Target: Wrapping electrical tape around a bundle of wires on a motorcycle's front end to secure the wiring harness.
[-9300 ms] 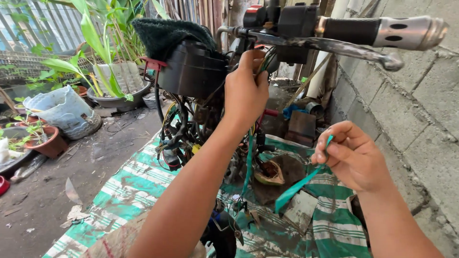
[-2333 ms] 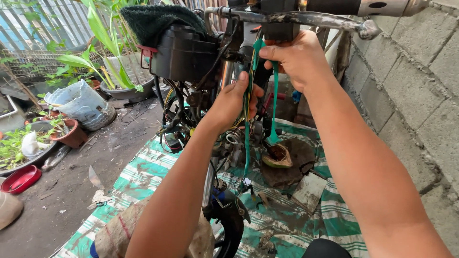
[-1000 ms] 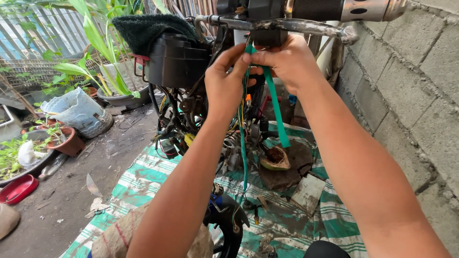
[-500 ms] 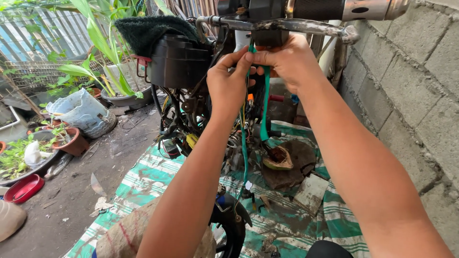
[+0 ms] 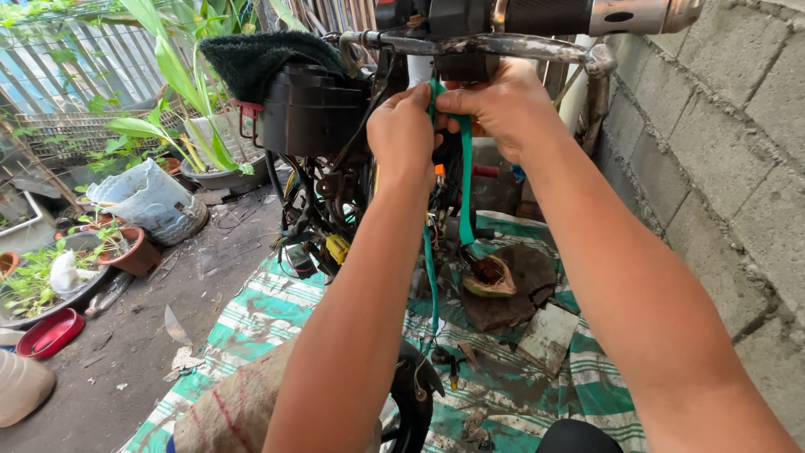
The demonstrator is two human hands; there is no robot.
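Green strap [image 5: 464, 180] is pinched by both hands, left hand [image 5: 402, 134] and right hand [image 5: 501, 109] now drawn together just under the far handlebar [image 5: 470, 44], where a second ago they were slightly lower, so tying seems underway.

A red bowl [image 5: 50, 332] sits near potted plants [image 5: 126, 247].
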